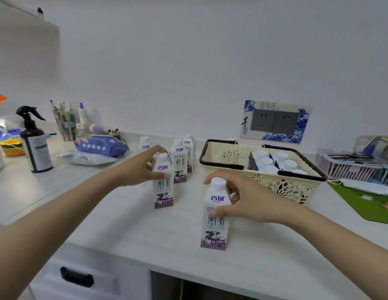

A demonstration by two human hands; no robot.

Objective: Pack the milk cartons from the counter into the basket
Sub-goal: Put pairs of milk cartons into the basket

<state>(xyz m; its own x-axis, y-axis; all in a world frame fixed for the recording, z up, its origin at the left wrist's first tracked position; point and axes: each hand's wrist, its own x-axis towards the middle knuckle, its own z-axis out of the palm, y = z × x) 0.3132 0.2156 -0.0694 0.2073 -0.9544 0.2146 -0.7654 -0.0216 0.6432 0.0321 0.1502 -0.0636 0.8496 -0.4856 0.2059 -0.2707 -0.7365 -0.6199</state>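
White milk cartons with purple print stand on the white counter (128,230). My left hand (141,167) grips one carton (163,189) near its top. My right hand (238,198) is closed around a nearer carton (215,226) standing close to the counter's front. Three more cartons stand behind: one (179,165), another (189,152) and a third (144,144) partly hidden by my left hand. The cream basket (281,187) with dark handles sits to the right and holds several cartons (275,163) in its right half; its left half shows no cartons.
A dark spray bottle (36,146), a pen cup (65,124) and a purple pouch (102,146) on a plate stand at the left back. A pink tray (351,169) and a green mat (366,202) lie right of the basket. A wall socket (275,122) is behind it.
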